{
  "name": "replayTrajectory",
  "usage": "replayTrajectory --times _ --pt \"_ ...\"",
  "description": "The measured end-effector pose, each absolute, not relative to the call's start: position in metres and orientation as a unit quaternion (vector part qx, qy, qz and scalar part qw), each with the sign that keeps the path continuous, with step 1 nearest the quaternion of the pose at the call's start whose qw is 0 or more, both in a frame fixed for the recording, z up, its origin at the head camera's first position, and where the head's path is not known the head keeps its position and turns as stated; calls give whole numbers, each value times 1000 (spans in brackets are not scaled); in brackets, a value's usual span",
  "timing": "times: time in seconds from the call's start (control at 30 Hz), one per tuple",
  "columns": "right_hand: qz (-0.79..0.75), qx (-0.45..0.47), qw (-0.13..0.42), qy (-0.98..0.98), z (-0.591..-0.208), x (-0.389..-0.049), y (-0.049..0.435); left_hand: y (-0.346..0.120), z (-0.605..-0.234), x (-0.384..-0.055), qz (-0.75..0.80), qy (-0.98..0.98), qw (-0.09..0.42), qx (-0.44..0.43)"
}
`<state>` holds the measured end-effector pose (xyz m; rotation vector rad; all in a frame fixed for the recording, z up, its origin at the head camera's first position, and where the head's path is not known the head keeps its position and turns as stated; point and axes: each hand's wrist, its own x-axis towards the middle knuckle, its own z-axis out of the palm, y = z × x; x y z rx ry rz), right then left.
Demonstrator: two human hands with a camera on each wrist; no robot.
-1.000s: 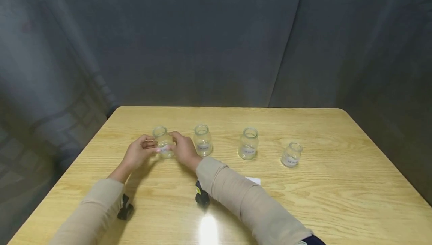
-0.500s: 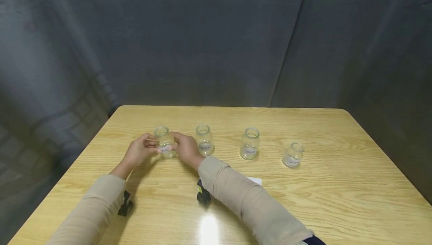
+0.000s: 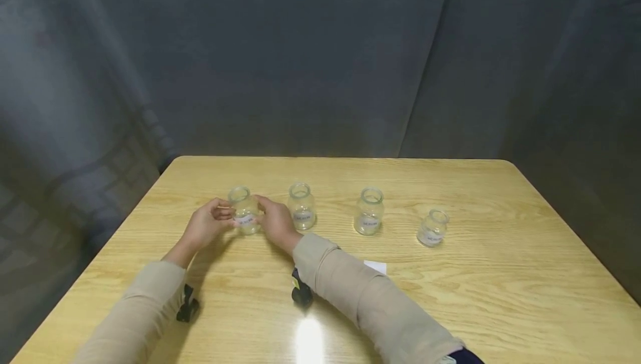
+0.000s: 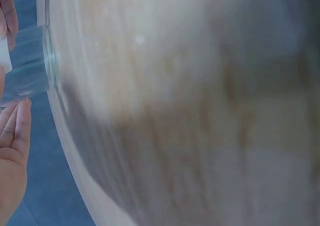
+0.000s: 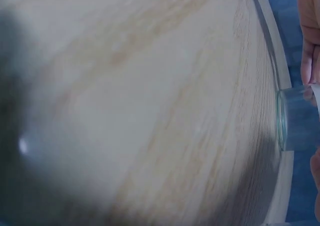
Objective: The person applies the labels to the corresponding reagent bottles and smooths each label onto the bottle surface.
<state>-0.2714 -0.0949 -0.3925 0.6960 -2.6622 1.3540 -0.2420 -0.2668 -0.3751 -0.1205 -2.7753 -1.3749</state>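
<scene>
A clear glass jar with a white label stands at the left of the table, held between both hands. My left hand grips it from the left, thumb tip at the label's left end. From the other side my right hand holds the jar, its thumb at the label's right end. The label carries dark lettering, too small to read. In the left wrist view, the jar has its base toward the tabletop, with the left hand's fingers beside it. Only part of the jar shows in the right wrist view.
To the right stand three more labelled glass jars: one close to my right hand, another farther along, and a shorter one. A white paper slip lies partly behind my right sleeve. A dark curtain hangs behind the table.
Both hands keep their places around the jar. Slightly more of the label's lettering shows between the thumbs. The head view has shifted a little.
</scene>
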Motion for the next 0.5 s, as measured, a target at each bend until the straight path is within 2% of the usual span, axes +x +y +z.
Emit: replayTrajectory --times 0.3,0.5 --pt "441 188 6 -878 -391 -269 -86 -260 -377 -243 -481 -876 9 -45" --pt "444 219 -12 -869 -385 -260 -67 -264 -373 -242 -438 -898 0 -36"
